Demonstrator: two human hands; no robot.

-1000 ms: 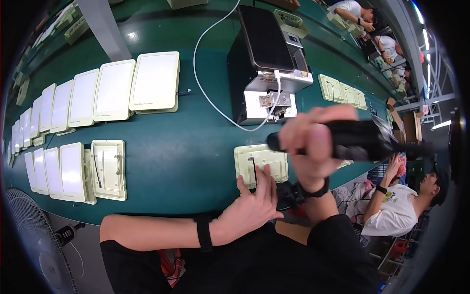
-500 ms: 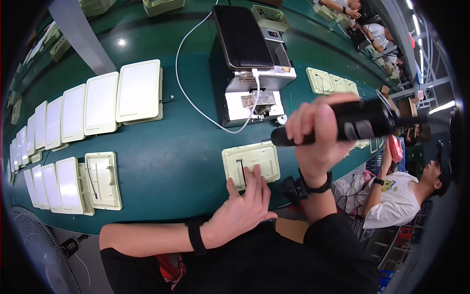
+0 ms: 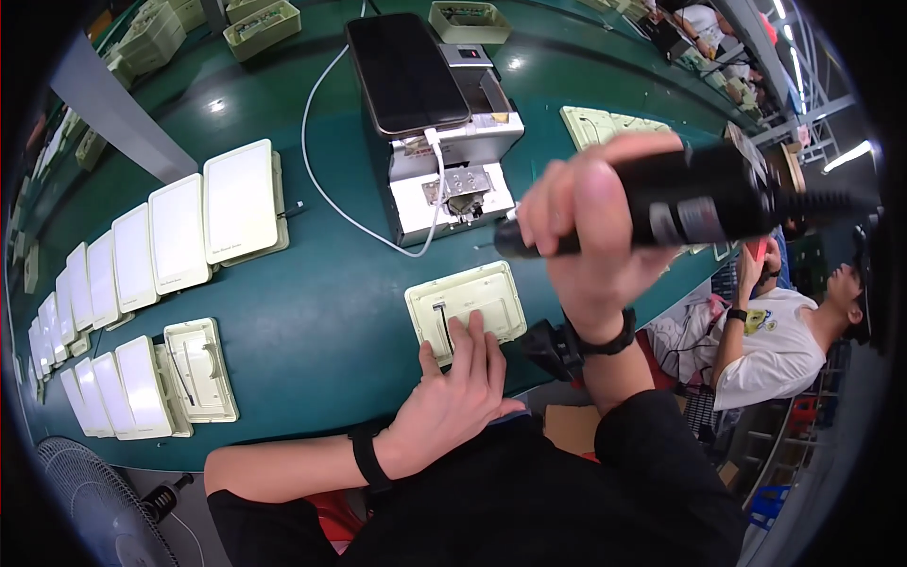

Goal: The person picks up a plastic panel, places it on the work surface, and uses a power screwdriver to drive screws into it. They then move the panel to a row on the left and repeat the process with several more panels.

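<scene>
Spread over the lower part of a cream plastic housing is my left hand, fingers stretched out and touching it. The housing lies flat in front of me, with a short dark cable and small connector inside. My right hand is wrapped round a black electric screwdriver, raised above the table to the right. Its narrow nose points left, toward the front of a metal box-shaped machine; the very tip is blurred. A dark phone with a white cable rests on the machine.
Overlapping rows of white-faced panels line the left side, beside an open cream housing. More housings lie at the far right. Parts bins stand at the back. A fan is at lower left; a co-worker sits at right.
The whole view has shifted. The screwdriver has moved slightly away from the housing, toward the machine. My left hand stays on the housing.
</scene>
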